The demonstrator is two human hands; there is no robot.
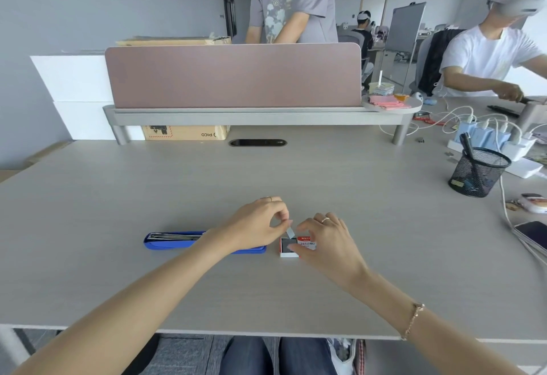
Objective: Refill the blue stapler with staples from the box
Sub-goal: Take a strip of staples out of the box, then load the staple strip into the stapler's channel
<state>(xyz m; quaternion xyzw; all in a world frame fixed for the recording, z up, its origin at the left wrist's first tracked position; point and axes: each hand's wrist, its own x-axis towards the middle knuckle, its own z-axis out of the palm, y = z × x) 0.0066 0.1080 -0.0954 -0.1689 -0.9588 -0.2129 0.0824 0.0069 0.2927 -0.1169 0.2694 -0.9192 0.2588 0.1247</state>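
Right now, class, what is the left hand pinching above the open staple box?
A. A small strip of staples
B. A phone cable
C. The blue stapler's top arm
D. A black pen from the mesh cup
A. The left hand holds a short pale strip of staples in its fingertips just above the open staple box, which the right hand steadies; the blue stapler lies open on the desk.

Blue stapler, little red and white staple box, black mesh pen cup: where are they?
Blue plastic stapler (174, 241): head view, open metal channel.
Red and white staple box (306, 243): head view, red label.
Black mesh pen cup (476, 173): head view, side wall.
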